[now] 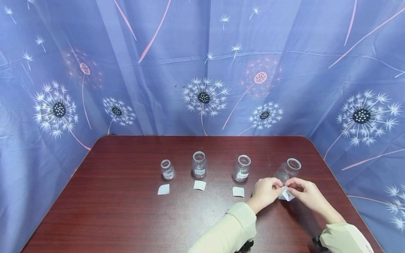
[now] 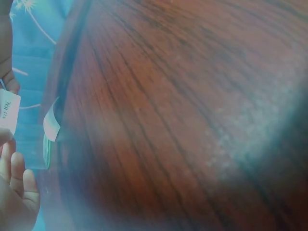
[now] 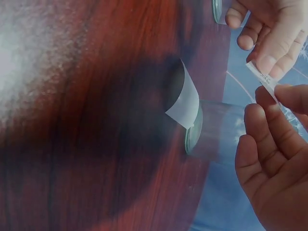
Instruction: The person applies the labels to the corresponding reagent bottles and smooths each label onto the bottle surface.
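Both hands meet in front of the rightmost clear glass jar (image 1: 289,168). Between them is a small white printed label (image 3: 263,76). My left hand (image 1: 267,189) pinches one end of it between thumb and fingers. The other end is pinched by my right hand (image 1: 308,196), whose remaining fingers are loosely bent in the right wrist view. Below the label a curled white paper piece (image 3: 186,103) lies on the table by the jar's base. The hands partly cover the lower part of this jar in the head view.
Three more glass jars stand to the left: a small one (image 1: 167,170), a taller one (image 1: 199,165) and another (image 1: 242,169), each bearing a white label. White paper squares lie before them on the reddish-brown table (image 1: 133,214). A blue dandelion-print curtain (image 1: 164,88) hangs behind.
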Available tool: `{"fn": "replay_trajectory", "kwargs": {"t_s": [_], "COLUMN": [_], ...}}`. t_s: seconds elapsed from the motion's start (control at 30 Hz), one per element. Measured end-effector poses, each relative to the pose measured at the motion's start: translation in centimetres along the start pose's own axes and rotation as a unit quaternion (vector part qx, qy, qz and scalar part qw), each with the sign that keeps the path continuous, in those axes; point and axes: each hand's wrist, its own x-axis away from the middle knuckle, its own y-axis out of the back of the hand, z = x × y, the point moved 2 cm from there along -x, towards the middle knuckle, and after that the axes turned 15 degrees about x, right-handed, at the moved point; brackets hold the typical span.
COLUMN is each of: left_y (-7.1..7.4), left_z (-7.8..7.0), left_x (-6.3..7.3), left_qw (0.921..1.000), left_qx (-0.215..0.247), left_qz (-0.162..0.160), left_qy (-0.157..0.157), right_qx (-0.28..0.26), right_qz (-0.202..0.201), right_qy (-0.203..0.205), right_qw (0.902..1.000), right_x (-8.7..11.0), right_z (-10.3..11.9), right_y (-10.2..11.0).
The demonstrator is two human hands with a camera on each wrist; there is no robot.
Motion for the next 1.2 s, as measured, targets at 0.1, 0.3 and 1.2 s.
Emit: {"fn": "replay_trajectory", "kwargs": {"t_s": [0.1,0.3,1.2], "left_y": [-0.1,-0.3,-1.0], "left_z": [0.1,0.1,-0.7], "left_x": [0.1,0.1,-1.3], "left_qw": [0.9999,0.9998,0.9974], "left_qx": [-0.006,-0.002,-0.016], "left_qz": [-0.003,-0.009,-0.006], "left_qy": [-0.008,0.015,0.069], "right_qx": [0.010,0.029,0.120], "right_qz": [0.012,0.002,-0.113], "right_qy": [-0.008,-0.029,-0.079], "right_qw": [0.9998,0.9992,0.9832], "right_x": [0.0,0.2,0.8], "right_z": [-0.1,-0.5,-2.1], "right_y": [-0.1,-0.1,-0.4]}}
